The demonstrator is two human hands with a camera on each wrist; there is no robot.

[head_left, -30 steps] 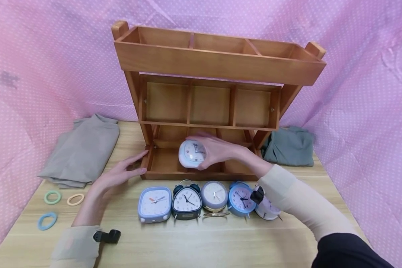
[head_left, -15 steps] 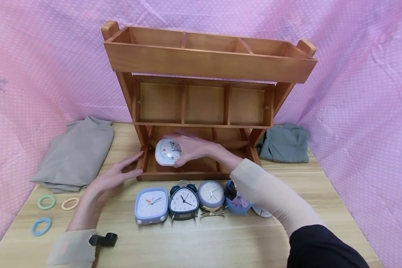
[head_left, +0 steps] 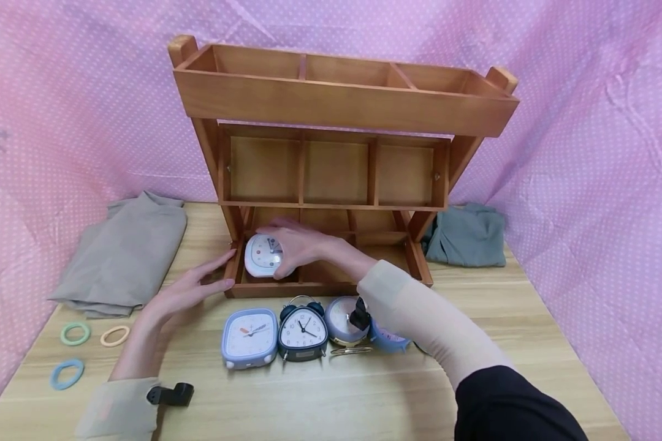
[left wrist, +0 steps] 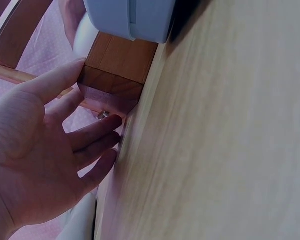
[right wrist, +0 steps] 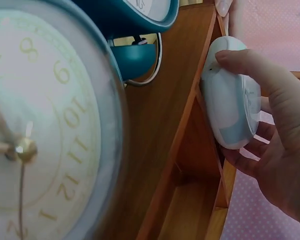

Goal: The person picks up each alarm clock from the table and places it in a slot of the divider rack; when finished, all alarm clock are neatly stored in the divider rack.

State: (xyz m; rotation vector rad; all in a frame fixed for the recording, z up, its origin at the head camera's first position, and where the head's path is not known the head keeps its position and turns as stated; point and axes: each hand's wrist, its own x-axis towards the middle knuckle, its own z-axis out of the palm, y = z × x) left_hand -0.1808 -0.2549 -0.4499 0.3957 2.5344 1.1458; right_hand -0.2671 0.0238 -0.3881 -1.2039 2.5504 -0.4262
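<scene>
White rounded clock held at the left compartment of the lowest tier

Nearest on the pale wooden desk point(head_left: 254, 404), a pale-blue rounded-square clock point(head_left: 249, 339), a dark twin-bell alarm clock point(head_left: 303, 334), a round lavender-grey clock point(head_left: 338, 323) and a bright blue clock point(head_left: 387, 340) are lined up side by side, apparently to be kept within easy reach; the last two are partly covered by the right arm and its camera. Thin plastic rings, green point(head_left: 63, 334), cream point(head_left: 114, 344) and blue point(head_left: 53, 375), are grouped at the left.

Beyond the row, the end of the brown wooden three-tier rack point(head_left: 342, 98) is touched by the left hand point(head_left: 190, 291), its fingers loosely spread, presumably so that the rack is steadied. A white rounded clock point(head_left: 259, 258) is gripped between thumb and fingers of the right hand point(head_left: 298, 248), probably by its sides so that the dial is left facing the person. Whether the compartment's floor is touched cannot be told.

Farther back, folded grey cloth point(head_left: 127, 245) and grey-green cloth point(head_left: 469, 236) are set on either side, before a pink dotted curtain point(head_left: 88, 122).
</scene>
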